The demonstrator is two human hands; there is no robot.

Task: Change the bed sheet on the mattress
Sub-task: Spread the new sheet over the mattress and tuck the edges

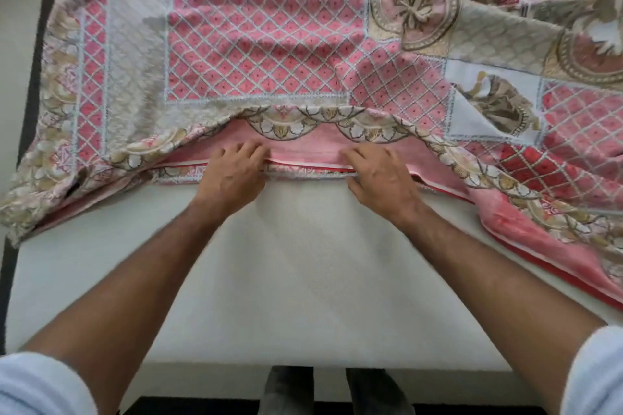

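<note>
Nearest, two pale sleeves sit at the bottom corners, and grey trouser legs stand against the near edge of the mattress. Its bare white top fills the near half of the view, with both forearms reaching out across it.

Further out, the left hand and right hand lie side by side, a little apart, at the near hem of the sheet. Each has its fingers curled over the folded hem, gripping the cloth; the fingertips are partly hidden in the fold. Between the hands the hem runs as a stacked edge of pink and white layers, with the plain pink underside showing just beyond the knuckles.

Beyond that, the sheet lies bunched and rumpled over the far half of the mattress: pink lattice panels, beige floral medallions, a scalloped border. Its left end droops over the mattress side, and its right end trails nearer along the right edge. A dark bed frame shows along the left.
</note>
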